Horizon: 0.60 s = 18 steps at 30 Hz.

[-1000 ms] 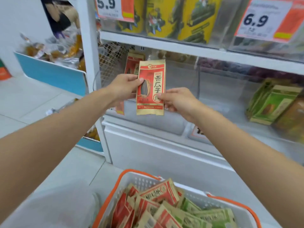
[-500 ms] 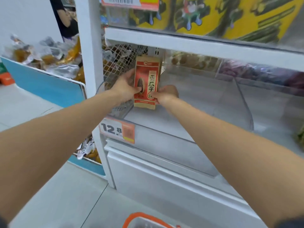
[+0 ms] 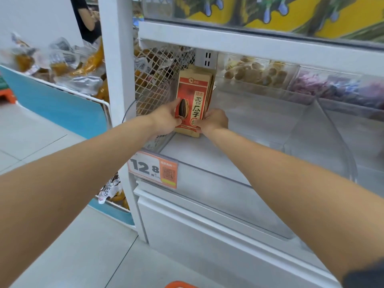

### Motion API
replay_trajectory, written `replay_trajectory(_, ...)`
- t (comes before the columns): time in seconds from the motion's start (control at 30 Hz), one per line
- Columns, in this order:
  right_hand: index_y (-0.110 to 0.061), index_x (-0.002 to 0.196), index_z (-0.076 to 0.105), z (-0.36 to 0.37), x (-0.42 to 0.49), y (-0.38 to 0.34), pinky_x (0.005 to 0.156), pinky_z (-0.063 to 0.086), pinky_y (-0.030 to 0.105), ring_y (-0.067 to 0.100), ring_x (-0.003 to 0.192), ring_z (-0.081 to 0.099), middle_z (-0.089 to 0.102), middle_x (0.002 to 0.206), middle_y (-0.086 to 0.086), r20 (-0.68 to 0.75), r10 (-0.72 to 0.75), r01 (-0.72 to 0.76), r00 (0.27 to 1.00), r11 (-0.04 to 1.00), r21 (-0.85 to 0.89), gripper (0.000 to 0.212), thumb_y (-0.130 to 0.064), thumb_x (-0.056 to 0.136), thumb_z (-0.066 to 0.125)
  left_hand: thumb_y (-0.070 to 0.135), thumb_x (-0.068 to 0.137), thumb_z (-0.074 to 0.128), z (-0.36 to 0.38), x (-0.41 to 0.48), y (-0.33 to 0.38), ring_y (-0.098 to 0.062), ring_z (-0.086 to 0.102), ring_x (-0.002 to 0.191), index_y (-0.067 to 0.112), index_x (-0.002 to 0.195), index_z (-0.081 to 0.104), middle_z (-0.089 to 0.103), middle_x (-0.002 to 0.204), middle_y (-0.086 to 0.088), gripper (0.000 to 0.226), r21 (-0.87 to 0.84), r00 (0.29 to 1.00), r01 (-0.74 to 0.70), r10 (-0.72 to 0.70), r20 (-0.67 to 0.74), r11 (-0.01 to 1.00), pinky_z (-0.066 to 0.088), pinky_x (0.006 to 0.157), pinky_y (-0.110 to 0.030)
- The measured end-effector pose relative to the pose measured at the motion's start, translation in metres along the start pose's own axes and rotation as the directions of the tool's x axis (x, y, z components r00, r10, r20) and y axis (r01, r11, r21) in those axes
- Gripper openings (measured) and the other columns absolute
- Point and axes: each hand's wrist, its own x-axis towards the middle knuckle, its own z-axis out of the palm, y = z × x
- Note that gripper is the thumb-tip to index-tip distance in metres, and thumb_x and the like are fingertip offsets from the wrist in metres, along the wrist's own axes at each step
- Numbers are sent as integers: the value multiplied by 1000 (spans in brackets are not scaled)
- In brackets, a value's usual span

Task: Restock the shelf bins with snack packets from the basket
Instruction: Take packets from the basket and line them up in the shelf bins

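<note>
- At far left a heap of wrapped snacks lies blurred in a blue-fronted rack; we cannot read the wrappers; a person behind it is cut off by the top edge.
- Our left hand pinches the left edge of the sunflower-seed packet, thumb on the front; its fingers are hidden behind.
- Of the basket we see only an orange rim at the bottom edge.
- The packet stands upright in the back left corner of the clear shelf bin, just beside the mesh panel; more packets behind it show only their edges.
- Our right hand clamps its lower right corner; the fingertips are hidden.
- At right the rear bins are too blurred for us to name their contents.
</note>
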Motion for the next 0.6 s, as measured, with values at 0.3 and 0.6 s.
replay_trajectory(0.3,-24,73,44,1,-5,3,86,56,44,30,100,66,67,109,10,20,-29,29,999,999,26,36,-7,79,75,15,102,47,4,2,-3,-26,47,129,30,154,-4,37,152,-4,75,94,997,61,-64,35,994,40,109,-40)
replay_trajectory(0.6,-25,73,42,-27,-25,-2,93,53,40,28,105,63,58,90,2,147,2,5,989,999,-47,37,-4,83,70,15,102,46,4,-9,0,-29,51,122,45,151,1,45,146,-2,73,-95,991,115,-108,80,989,47,94,-41)
